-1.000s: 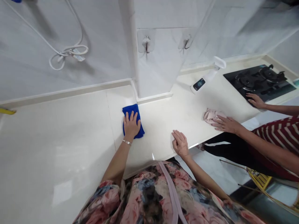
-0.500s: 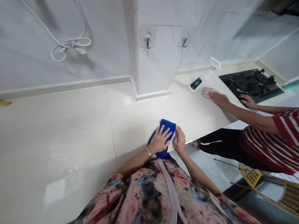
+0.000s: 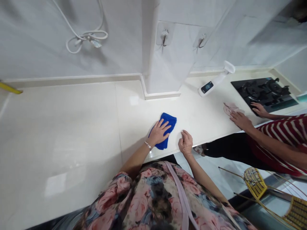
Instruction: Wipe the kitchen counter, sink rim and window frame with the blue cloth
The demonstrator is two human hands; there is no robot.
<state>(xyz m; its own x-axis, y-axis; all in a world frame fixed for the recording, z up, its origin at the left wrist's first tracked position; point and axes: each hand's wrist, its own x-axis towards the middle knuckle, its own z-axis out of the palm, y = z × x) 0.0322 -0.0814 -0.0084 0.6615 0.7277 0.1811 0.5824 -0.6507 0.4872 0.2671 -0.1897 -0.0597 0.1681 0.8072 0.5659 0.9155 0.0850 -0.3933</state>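
- Setting: we record a long cream stone countertop (image 3: 79, 127) along tiled white walls, with a white boxed column (image 3: 165, 68) rising from its back edge; all places below are taken from this column.
- Left of the column, a white cable (image 3: 86, 37) hangs coiled on the wall; on its face are two adhesive hooks (image 3: 164, 36).
- Directly in front of the column, on the counter, lies the blue microfibre cloth (image 3: 165, 131). The left hand (image 3: 158, 133), with a bracelet (image 3: 148, 146) at the wrist, presses flat on it, fingers spread, not pinching.
- Just right of that, nearer the column's front line, the right hand (image 3: 185, 143) rests at the counter's front edge, fingers loosely curled, holding nothing.
- Right of the column, a white spray bottle (image 3: 212, 83) lies on its side, and a black gas hob (image 3: 261, 91) sits farther along.
- A co-worker in a red striped top (image 3: 280, 137) stands there: one hand (image 3: 240, 120) lies on a pink cloth (image 3: 230, 109), fingers open; the other hand (image 3: 259, 110) touches the hob's near edge, holding nothing.
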